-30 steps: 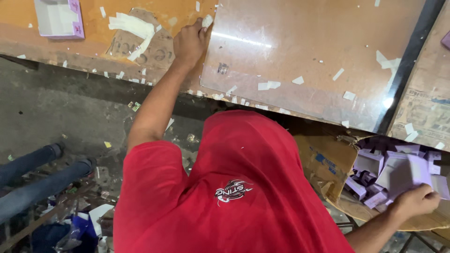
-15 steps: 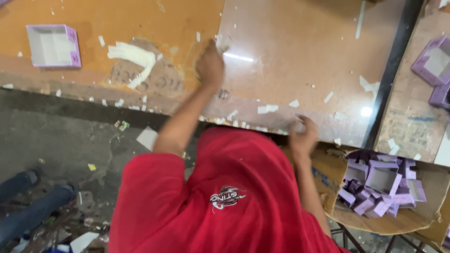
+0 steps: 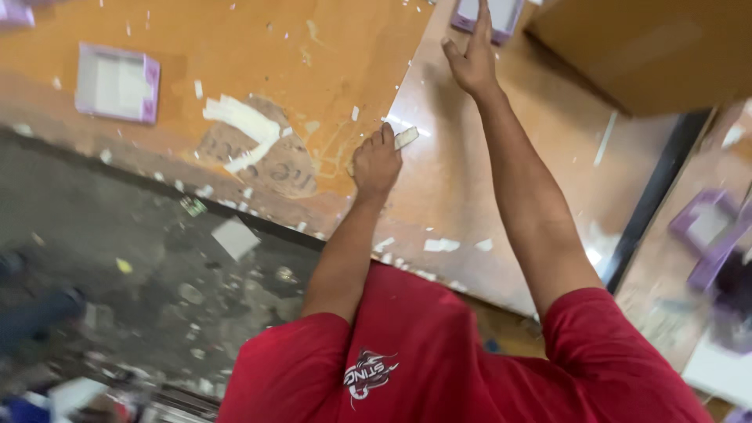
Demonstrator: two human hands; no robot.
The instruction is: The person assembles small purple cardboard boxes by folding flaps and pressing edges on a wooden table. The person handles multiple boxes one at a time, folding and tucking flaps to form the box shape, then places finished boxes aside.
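The left hand (image 3: pixel 376 163) rested on the table (image 3: pixel 329 70), its fingers curled narrow around a small pale strip (image 3: pixel 406 138) that stuck out past the fingertips, right at the seam where the orange board met the glossy brown one. Beyond that seam, the right hand (image 3: pixel 472 59) stretched far up the table with fingers spread flat and wide, touching or nearly touching a lilac box (image 3: pixel 488 16) at the far edge; the blur made contact hard to confirm. A large cardboard carton (image 3: pixel 650 47) stood just right of that box. Well left of the seam lay a shallow lilac tray (image 3: pixel 117 82) with a white inside, and torn white paper scraps (image 3: pixel 243 129) stuck between tray and seam.
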